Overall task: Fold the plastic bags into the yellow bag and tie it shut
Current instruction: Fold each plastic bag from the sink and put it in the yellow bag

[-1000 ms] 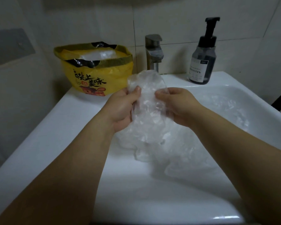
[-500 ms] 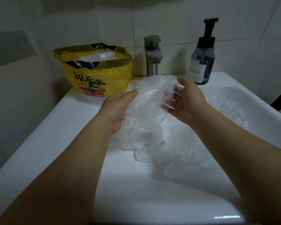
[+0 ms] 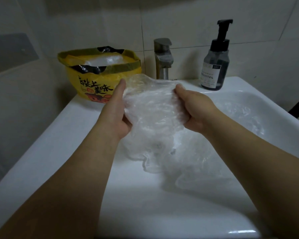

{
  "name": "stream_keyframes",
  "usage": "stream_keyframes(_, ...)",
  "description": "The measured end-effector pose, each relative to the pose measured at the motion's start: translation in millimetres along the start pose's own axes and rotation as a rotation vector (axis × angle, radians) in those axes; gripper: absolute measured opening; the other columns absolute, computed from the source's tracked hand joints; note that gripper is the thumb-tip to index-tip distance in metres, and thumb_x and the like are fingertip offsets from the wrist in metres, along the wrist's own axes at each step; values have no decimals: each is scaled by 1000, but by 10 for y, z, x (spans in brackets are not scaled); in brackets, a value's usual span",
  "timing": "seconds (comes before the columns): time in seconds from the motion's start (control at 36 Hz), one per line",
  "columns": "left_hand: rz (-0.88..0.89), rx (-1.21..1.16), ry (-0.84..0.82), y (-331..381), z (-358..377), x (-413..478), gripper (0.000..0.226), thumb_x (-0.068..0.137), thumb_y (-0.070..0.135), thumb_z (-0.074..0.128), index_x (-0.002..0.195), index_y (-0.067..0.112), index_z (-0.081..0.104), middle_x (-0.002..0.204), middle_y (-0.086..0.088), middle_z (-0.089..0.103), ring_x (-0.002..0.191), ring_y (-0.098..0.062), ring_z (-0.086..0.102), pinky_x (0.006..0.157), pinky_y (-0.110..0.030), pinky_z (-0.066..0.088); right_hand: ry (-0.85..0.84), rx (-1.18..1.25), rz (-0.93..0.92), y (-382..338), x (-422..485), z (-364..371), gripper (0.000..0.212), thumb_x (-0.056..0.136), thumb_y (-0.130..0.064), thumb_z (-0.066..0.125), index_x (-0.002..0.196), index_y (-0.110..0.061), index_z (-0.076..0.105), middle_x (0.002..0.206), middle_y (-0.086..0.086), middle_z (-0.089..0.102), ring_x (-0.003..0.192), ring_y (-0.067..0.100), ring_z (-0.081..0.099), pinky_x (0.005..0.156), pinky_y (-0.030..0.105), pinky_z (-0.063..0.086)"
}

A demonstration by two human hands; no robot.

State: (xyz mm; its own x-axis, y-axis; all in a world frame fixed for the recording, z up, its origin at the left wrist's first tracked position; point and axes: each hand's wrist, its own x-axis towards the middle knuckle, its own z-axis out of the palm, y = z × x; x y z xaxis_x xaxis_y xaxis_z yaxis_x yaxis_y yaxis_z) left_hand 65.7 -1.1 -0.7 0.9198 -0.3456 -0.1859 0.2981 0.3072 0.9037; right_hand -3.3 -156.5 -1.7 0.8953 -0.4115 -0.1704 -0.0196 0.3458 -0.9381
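A crumpled clear plastic bag (image 3: 152, 107) is stretched between my hands above the white sink. My left hand (image 3: 115, 111) grips its left edge with the thumb on top. My right hand (image 3: 195, 109) grips its right edge, fingers curled under the film. Its lower end hangs down onto more clear bags (image 3: 193, 157) lying in the basin. The yellow bag (image 3: 100, 80) with black and red print stands open on the sink's back left corner, its rim rolled down. Folded clear plastic (image 3: 104, 60) lies inside it.
The white sink (image 3: 62, 144) fills the lower view. A grey metal faucet (image 3: 162, 57) rises behind my hands. A dark pump bottle (image 3: 215, 66) stands at the back right. Another clear bag (image 3: 242, 114) lies in the basin's right side. Tiled walls enclose the back and left.
My hands have moved apart and spread the clear bag wide between them. One second ago they held it bunched and upright, close together.
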Motion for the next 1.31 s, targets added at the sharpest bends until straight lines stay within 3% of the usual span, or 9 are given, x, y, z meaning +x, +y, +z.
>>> stream_keyframes(0.19,-281,78,-141,-22,-111,54,89,68,70,65,122,-1,59,132,-15,60,120,-29,59,105,-47,43,82,237,-32,-44,11,-33,34,98,-38,51,75,-16,62,53,-4,60,48,9,56,52,19,47)
stream_keyframes(0.42,-426,124,-361,-81,-73,-24,52,75,42,65,117,11,67,101,-5,73,84,-18,71,87,-36,54,46,191,-20,-41,2,-2,32,94,-45,54,84,-16,64,92,9,75,105,31,66,97,48,49)
stream_keyframes(0.58,-221,-79,-204,-58,-41,17,43,84,28,63,123,11,63,123,-8,67,109,-21,66,89,-38,56,214,85,-59,-49,68,-100,32,91,-47,57,74,-20,56,47,-9,57,40,4,44,39,17,36)
stream_keyframes(0.69,-120,-114,-119,-23,-59,58,30,97,34,54,113,13,66,109,-6,73,97,-19,71,80,-38,59,166,183,-73,-47,73,-136,25,86,-46,65,88,-21,63,72,7,69,61,8,55,67,22,48)
stream_keyframes(0.78,-57,-61,-125,-23,-57,66,37,97,44,49,113,16,65,103,-5,75,93,-20,72,81,-39,59,-62,73,10,-37,46,-138,72,70,-56,69,126,-13,55,115,13,64,96,20,63,88,37,52)
stream_keyframes(0.92,-64,86,-195,-33,-76,29,61,80,48,67,134,26,52,118,3,69,94,-16,71,71,-34,59,-47,2,-5,16,50,-64,8,92,-13,61,95,-7,58,74,4,58,59,13,54,68,29,55)
stream_keyframes(1.03,-6,221,-171,-94,-11,-3,10,92,26,64,99,27,57,88,11,67,66,-2,62,54,-16,48,-9,219,-67,12,63,-67,13,98,-13,52,85,-8,55,68,4,57,57,12,55,62,26,56)
stream_keyframes(1.17,12,233,-203,-101,-13,-7,9,86,27,68,91,25,60,82,16,62,53,-1,44,41,-10,30,56,422,-56,-31,37,-61,12,98,-15,52,87,-12,56,60,-2,58,56,8,50,59,17,47)
stream_keyframes(1.31,7,75,-250,-51,-53,35,63,75,46,79,125,12,62,123,-8,64,106,-23,65,91,-35,52,1,369,-31,-89,6,-72,9,94,-17,59,87,-12,62,74,1,69,73,13,68,75,25,57)
